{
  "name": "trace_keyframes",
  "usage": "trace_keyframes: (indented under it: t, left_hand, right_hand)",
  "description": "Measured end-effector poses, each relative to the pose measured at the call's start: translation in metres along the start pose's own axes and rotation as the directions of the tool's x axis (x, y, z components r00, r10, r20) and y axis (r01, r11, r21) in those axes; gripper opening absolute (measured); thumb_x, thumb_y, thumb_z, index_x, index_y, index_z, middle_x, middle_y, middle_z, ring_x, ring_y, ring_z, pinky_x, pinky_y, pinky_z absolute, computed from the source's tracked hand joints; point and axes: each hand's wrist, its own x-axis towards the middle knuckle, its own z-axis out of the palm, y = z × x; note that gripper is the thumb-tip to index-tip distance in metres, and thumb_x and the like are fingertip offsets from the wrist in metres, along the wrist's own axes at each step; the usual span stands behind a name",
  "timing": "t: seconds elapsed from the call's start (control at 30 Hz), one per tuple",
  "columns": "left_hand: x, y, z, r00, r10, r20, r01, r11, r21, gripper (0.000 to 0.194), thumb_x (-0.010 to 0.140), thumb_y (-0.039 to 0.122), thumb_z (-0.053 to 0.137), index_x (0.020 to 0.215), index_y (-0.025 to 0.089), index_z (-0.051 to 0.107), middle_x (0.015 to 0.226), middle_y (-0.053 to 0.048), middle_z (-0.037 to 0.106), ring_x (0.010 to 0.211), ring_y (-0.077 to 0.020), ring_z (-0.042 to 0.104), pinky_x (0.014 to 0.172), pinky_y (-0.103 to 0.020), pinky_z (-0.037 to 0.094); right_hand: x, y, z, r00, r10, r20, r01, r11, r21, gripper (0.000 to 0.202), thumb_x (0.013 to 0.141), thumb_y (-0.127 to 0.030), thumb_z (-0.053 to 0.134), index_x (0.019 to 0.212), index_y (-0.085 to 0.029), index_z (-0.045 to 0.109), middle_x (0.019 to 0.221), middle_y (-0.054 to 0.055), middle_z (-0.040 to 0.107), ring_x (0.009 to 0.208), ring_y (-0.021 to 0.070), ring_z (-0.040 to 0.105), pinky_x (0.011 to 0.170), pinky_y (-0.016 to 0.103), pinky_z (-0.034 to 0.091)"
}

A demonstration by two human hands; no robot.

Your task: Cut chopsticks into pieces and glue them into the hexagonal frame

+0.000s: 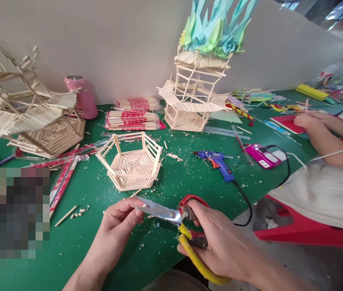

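My right hand (pixel 216 238) is wrapped round the red and yellow handles of a pair of scissors (pixel 162 211). The blades point left and stand a little apart near my left hand (pixel 119 224). Between its thumb and fingers, my left hand pinches a short wooden stick (pixel 142 206), mostly hidden, with its end by the blades. Just beyond the hands, a six-sided frame of wooden sticks (pixel 135 161) rests on the green table (pixel 171 182). A loose stick (pixel 66 216) and several cut bits (pixel 78 213) lie left of my left hand.
A blue glue gun (pixel 216 161) lies right of the frame, its cord trailing down. Behind are stick bundles (pixel 133 120), a pink bottle (pixel 83 97) and two stick towers (pixel 192 89) (pixel 38 113). At right are a pink power strip (pixel 265 155), another person's arm (pixel 325 129) and a red stool (pixel 304 232).
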Motion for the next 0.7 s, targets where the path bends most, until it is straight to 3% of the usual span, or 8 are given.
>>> trace_keyframes:
  t: [0.17,0.47,0.7]
  left_hand:
    - [-0.0007,0.0008,-0.0024,0.998,0.037,0.049,-0.04,0.998,0.055,0.007,0.074,0.032,0.073,0.079,0.029,0.074,0.074,0.005,0.069,0.066,-0.0076,0.052,0.062,-0.014,0.041]
    - [-0.0005,-0.0034,-0.0024,0.999,0.047,-0.022,-0.046,0.997,0.06,0.009,0.07,0.032,0.075,0.079,0.029,0.074,0.072,0.005,0.068,0.066,-0.0078,0.053,0.062,-0.014,0.043]
    - [-0.0004,-0.0023,-0.0011,0.995,0.101,-0.009,-0.098,0.983,0.157,0.007,0.073,0.033,0.072,0.077,0.027,0.074,0.073,0.004,0.068,0.069,-0.0091,0.055,0.064,-0.016,0.043]
  right_hand:
    - [-0.001,0.0014,0.0023,1.0,0.015,0.023,-0.015,1.0,0.014,0.039,0.07,-0.037,0.066,0.099,-0.02,0.047,0.08,0.003,0.062,0.068,0.0201,0.058,0.059,0.029,0.043]
    - [0.0039,-0.003,0.0008,0.999,0.006,0.041,-0.006,1.0,0.003,0.033,0.07,-0.037,0.064,0.091,-0.02,0.046,0.07,0.0,0.056,0.06,0.0166,0.051,0.052,0.027,0.039]
    - [0.0033,-0.0032,0.0044,0.996,0.052,0.072,-0.052,0.999,-0.014,0.035,0.07,-0.041,0.064,0.089,-0.02,0.044,0.071,0.002,0.058,0.061,0.0179,0.053,0.053,0.028,0.037]
